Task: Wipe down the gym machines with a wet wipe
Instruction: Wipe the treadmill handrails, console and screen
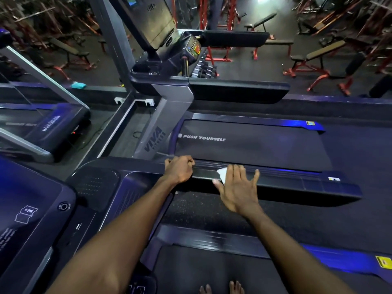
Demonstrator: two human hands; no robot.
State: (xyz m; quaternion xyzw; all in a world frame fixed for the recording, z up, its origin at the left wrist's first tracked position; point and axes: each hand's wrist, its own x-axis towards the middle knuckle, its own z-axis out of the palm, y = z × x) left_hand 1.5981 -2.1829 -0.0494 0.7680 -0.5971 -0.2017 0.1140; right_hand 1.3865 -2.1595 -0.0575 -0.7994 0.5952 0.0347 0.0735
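A dark treadmill lies ahead with "PUSH YOURSELF" printed on its belt [254,143]. Its near side rail [286,177] runs left to right in front of me. My right hand [237,187] lies flat with spread fingers, pressing a white wet wipe [222,173] onto that rail; only a corner of the wipe shows. My left hand [179,169] grips the same rail just to the left, fingers curled over its far edge.
The treadmill's grey upright [157,132] and console [152,22] rise at centre left. Another treadmill deck [212,268] is under my bare feet, with its console [27,209] at lower left. Red-framed benches [314,58] and a dumbbell rack [203,68] stand beyond.
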